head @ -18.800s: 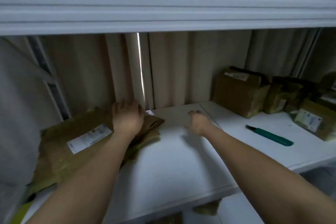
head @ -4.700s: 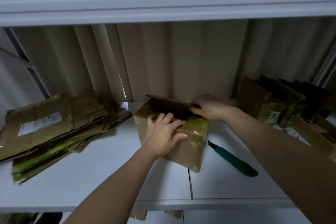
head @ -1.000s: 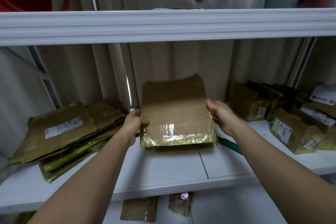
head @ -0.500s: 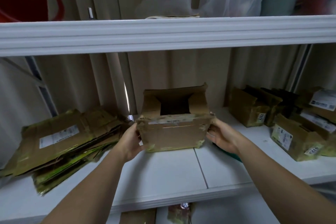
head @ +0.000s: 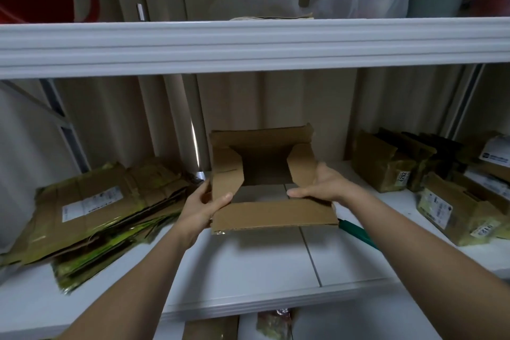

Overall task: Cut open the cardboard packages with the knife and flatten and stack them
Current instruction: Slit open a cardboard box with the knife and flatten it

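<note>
Item: cardboard package (head: 265, 174), cut open at both ends, held just above the white shelf (head: 248, 265) with its flaps splayed and the shelf visible through the hollow middle. Left hand (head: 205, 208) grips the left side flap, thumb on the inner face and fingers behind; right hand (head: 321, 188) grips the right side flap likewise, thumb laid along the near edge. Knife (head: 356, 230), green-handled, lies on the shelf just right of the package, partly hidden beneath the right forearm; whether its blade is out cannot be told. Flattened stack (head: 93, 201) sits well apart at the left end of the shelf; uncut packages (head: 386, 163) crowd the right end. Risks, as judged: the tube may fold askew if the hands press unevenly, leaving a bulky sheet that unsettles the stack; the stack already overhangs the shelf's front edge at lower left, so a careless drop on top could slide sheets off; the right forearm, passing close over the knife, could knock it off the shelf or meet an exposed blade; torn flap edges may rip further under a hard pull.
</note>
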